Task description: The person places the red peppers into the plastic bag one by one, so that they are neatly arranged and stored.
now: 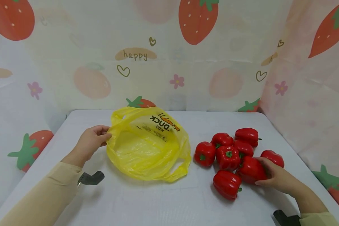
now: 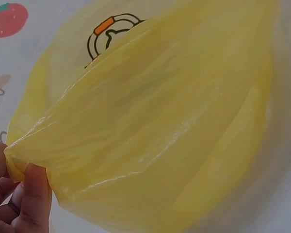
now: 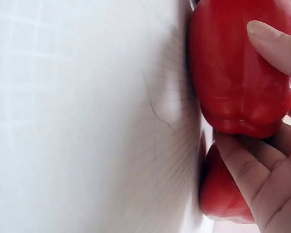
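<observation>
A yellow plastic bag (image 1: 147, 147) with "KIDS DUCK" print lies spread and puffed up on the table, its mouth facing left. My left hand (image 1: 91, 142) pinches the bag's left edge between thumb and fingers; in the left wrist view the film (image 2: 150, 116) fans out from the fingertips (image 2: 36, 182). On the right, my right hand (image 1: 277, 175) grips a red bell pepper (image 1: 251, 169) at the near right of a cluster. Seen from the right wrist, the thumb lies along the side of this pepper (image 3: 237, 63) and the fingers curl round its end.
Several more red bell peppers (image 1: 227, 157) crowd around the gripped one, with one (image 1: 227, 185) nearest the front and another (image 1: 272, 157) just behind my right hand. The white table (image 1: 147, 204) is backed by a strawberry-print cloth (image 1: 164, 37) at the rear and both sides.
</observation>
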Demonstrator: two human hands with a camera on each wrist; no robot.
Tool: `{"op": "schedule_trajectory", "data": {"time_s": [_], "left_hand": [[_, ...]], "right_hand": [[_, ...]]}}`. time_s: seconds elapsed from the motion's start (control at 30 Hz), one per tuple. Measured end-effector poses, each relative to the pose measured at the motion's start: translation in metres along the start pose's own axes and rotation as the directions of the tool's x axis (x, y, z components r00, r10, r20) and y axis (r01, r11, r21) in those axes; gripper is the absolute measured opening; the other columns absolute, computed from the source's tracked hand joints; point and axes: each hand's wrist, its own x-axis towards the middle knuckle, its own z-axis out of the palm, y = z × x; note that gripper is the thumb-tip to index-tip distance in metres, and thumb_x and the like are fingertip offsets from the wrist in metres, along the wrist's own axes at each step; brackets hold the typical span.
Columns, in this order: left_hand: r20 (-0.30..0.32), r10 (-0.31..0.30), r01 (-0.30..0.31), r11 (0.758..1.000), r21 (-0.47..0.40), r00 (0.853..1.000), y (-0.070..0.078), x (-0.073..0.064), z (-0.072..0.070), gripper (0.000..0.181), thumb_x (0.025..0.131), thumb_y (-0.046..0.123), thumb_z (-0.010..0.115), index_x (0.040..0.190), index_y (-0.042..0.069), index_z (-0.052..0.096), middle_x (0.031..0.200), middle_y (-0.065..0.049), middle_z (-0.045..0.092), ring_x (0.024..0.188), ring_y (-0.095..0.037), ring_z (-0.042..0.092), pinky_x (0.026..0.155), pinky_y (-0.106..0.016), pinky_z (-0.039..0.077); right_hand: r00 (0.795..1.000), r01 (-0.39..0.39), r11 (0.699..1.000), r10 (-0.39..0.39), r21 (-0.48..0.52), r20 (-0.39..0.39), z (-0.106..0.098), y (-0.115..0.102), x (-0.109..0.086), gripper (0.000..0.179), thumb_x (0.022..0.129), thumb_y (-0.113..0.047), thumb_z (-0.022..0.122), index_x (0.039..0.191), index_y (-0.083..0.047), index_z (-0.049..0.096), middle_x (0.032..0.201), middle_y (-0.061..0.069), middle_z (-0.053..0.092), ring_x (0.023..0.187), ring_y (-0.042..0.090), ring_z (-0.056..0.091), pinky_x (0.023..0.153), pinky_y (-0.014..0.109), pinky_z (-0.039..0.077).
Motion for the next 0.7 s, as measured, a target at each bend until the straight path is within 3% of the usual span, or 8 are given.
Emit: {"op": "schedule_trajectory", "data": {"time_s": [0.37,0.7], "left_hand": [[-0.002,-0.004,0.004,1.0,-0.006,1.0,0.0007,0.0003,-0.0004,0.039,0.092,0.024,0.055,0.126,0.006,0.049,0.115,-0.014,0.053,0.1,-0.026,0.054,0.084,-0.029,0.051],[-0.003,-0.006,0.006,1.0,-0.002,1.0,-0.0002,0.0016,0.0003,0.038,0.092,0.024,0.055,0.125,0.006,0.049,0.114,-0.014,0.053,0.1,-0.026,0.053,0.086,-0.031,0.05]], "right_hand": [[0.999,0.018,0.99,-0.013,0.138,-0.033,-0.0041,-0.0008,-0.0059,0.089,0.071,-0.026,0.077,0.14,-0.005,0.025,0.135,0.03,0.029,0.119,0.05,0.03,0.077,0.047,0.053],[0.998,-0.004,0.985,0.015,0.174,-0.06,-0.0029,-0.0034,-0.0063,0.071,0.08,-0.029,0.069,0.137,-0.004,0.034,0.132,0.028,0.036,0.112,0.044,0.046,0.077,0.042,0.054]]}}
